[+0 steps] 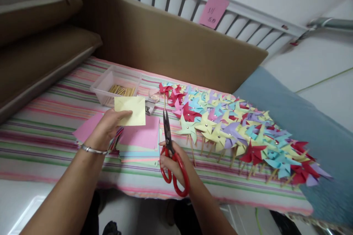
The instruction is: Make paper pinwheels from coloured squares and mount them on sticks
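Note:
My left hand (pixel 108 124) pinches a square of pale yellow paper (pixel 134 108) between thumb and fingers, above the cloth. In my right hand (pixel 176 163) is a pair of scissors (pixel 168 136) with red handles, dark blades pointing away from me and nearly closed. The blades are apart from the yellow paper. Under and beside the paper lie stacks of coloured paper, with a pink sheet (pixel 142 134) on top of one. To the right of the scissors spreads a large group of finished paper pinwheels (pixel 220 132) on wooden sticks.
A clear plastic box (pixel 96 87) with short wooden sticks stands behind my left hand. Beside it are a small round container (pixel 154 95) and a metal item, partly hidden. A cardboard panel (pixel 171 47) backs the striped cloth (pixel 55 125). Brown padded pieces (pixel 41 58) lie at left.

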`<state>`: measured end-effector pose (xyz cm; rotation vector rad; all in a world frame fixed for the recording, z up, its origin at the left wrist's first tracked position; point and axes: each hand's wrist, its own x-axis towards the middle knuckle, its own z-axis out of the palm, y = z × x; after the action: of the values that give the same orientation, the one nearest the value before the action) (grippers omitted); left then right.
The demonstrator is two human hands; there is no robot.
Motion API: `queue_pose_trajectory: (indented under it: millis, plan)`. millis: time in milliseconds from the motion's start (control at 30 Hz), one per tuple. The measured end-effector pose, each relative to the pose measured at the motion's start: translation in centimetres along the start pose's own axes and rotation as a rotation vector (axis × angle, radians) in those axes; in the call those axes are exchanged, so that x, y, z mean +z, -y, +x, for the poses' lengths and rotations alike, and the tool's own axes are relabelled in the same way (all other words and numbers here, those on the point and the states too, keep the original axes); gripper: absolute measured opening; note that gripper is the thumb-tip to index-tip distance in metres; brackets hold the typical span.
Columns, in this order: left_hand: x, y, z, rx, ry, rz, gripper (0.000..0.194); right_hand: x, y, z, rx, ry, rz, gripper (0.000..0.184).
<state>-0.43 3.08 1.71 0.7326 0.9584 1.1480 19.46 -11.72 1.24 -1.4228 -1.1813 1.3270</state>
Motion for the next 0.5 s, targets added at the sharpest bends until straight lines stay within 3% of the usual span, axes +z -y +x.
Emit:
queue_pose_trajectory:
  millis: [100, 267, 500]
  plan:
    - [-0.4, -0.3, -0.1, -0.037, 0.036, 0.035, 0.041, 0.0, -0.2, -0.1, 0.028, 0.066, -0.131, 0.04]
    - [-0.2, -0.5, -0.3, -0.042, 0.113, 0.064, 0.044, -0.2, 0.7, -0.5, 0.096, 0.17, -0.318, 0.031]
    - [-0.2, -0.4, -0.1, -0.001, 0.083, 0.068, 0.045, 0.5, 0.8, -0.4, 0.237, 0.133, -0.401, 0.029]
